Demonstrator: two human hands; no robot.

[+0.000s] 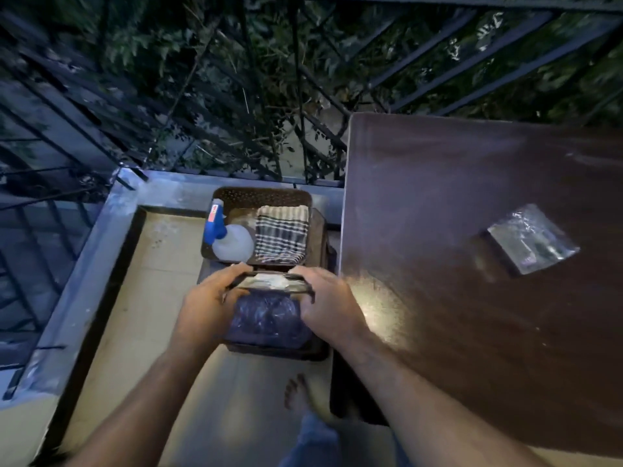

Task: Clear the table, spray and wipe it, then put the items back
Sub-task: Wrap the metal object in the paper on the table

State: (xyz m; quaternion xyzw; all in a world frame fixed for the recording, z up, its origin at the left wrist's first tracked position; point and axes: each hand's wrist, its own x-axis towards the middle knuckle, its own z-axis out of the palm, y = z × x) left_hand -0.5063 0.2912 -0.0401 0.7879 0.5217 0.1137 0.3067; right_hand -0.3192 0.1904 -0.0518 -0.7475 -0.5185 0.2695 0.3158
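Both hands grip one flat, dark-rimmed container (269, 281) over the floor (141, 298) left of the tabletop (455, 298): the left hand (205, 306) curls its fingers round the left end, the right hand (325, 303) curls round the right end, so the container hangs level between them. Something pale shows inside it, too blurred to name. Directly beneath lies a dark tray (279, 352) with a crumpled bluish plastic bag (268, 320) in it. Just beyond, touching or nearly touching that tray, a brown perforated basket (263, 195) holds a white spray bottle (232, 242) with a blue trigger head on the left side and a folded striped cloth (281, 234) on the right. On the brown tabletop, well apart from the hands, a clear plastic packet (532, 239) lies flat toward the right side; a bright patch of light falls on the near left corner of the tabletop. A bare foot (298, 394) stands on the floor below the tray, close to the tabletop's edge. A black metal railing (303, 96) with foliage behind it runs along the far side.
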